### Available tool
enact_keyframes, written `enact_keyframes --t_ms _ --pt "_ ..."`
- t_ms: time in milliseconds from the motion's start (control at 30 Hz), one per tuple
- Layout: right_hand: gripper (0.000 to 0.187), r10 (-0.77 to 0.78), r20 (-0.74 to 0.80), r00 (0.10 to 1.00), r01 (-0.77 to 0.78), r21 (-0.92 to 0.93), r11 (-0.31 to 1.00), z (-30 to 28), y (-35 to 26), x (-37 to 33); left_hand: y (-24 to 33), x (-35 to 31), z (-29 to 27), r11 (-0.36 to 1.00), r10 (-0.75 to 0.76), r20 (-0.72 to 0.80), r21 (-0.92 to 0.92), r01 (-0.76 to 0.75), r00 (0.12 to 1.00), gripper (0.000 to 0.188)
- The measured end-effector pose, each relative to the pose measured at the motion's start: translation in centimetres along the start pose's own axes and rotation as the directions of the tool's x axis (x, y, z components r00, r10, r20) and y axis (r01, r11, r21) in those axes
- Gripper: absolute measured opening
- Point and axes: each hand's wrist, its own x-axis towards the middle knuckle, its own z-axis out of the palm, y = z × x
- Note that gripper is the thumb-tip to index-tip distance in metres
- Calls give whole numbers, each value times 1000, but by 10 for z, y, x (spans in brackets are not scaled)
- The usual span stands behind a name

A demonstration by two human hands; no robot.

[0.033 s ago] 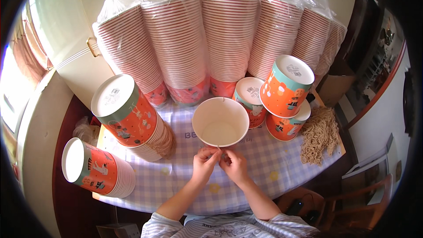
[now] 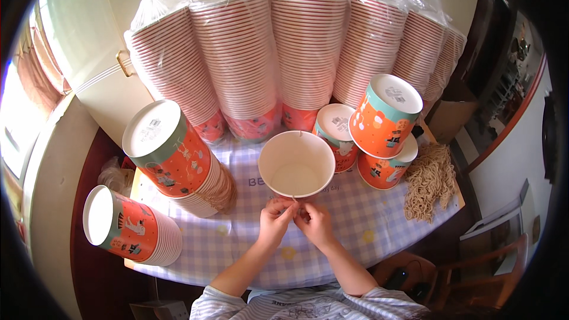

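An open white-lined paper bucket [image 2: 296, 166] stands upright on the table in front of me. At its near rim my left hand [image 2: 276, 220] and my right hand [image 2: 314, 222] meet, fingertips pinched together on a short tan string [image 2: 294, 199]. Most of that string is hidden by my fingers. A small bit of string also pokes up at the far rim. To the right, a loose heap of tan strings [image 2: 430, 181] lies near the table's edge.
Tall bagged stacks of paper buckets [image 2: 237, 59] line the back. Upside-down orange and green bucket stacks stand left [image 2: 172, 154], at the near left [image 2: 136, 225] and right [image 2: 385, 124]. A checked cloth [image 2: 237, 243] covers the table. A wooden chair [image 2: 486, 266] is lower right.
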Motion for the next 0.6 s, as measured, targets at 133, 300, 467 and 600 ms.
enact_keyframes --t_ms 133,300,467,600 --pt "10 -127 5 992 127 -60 990 6 12 -2 2 -1 3 999 -14 -6 -48 13 1000 9" --pt "7 -327 4 945 318 -238 918 3 3 -1 13 0 2 991 -122 -48 -69 118 991 8" --pt "4 -370 11 929 354 -319 879 1 -4 -2 14 2 7 989 -121 -78 -96 114 990 9" --pt "3 -382 32 923 372 -322 871 1 -2 -2 16 6 5 971 -185 -56 -163 174 981 10"
